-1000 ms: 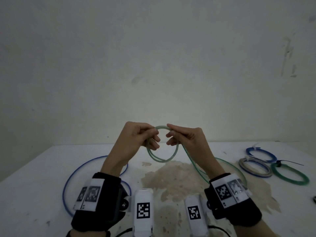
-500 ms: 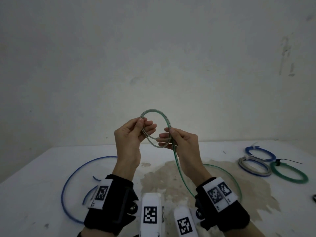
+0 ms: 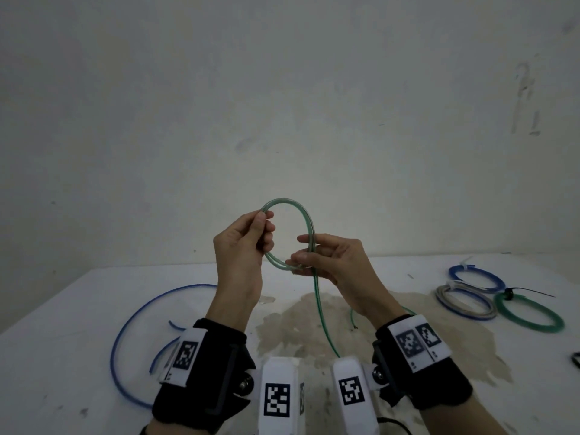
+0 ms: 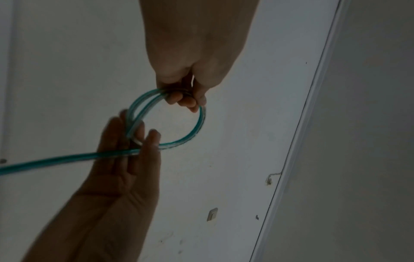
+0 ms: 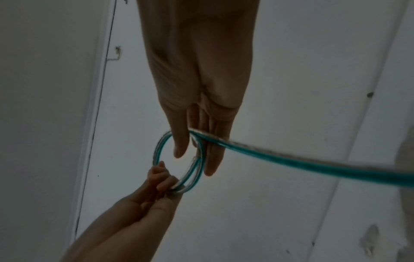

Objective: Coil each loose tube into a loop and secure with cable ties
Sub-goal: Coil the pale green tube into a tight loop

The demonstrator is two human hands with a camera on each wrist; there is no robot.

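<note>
The left hand (image 3: 241,246) has its fingers (image 4: 186,101) curled tight with the thumb, pinching the two turns of the green tube (image 3: 306,221) at the left side of the loop. The right hand (image 3: 332,262) is nearly flat — fingers (image 5: 212,156) straight and together, the thumb apart from them — and the right side of the loop lies between thumb and fingers, resting on them where the turns cross. The loop is held up in the air between the two hands, above the middle of the bench (image 3: 62,356), upright against the wall. From the crossing, the free length of the tube drops past the right palm to the near edge of the bench, between the wrists.

On the bench, a loose blue tube (image 3: 131,315) curves across the left side. Toward the right edge lie three finished coils — a blue coil (image 3: 477,273), a grey coil (image 3: 464,301) and a green coil (image 3: 530,315) with a black cable tie (image 3: 527,291) sticking out from it. A brownish stain (image 3: 301,328) spreads over the middle.
</note>
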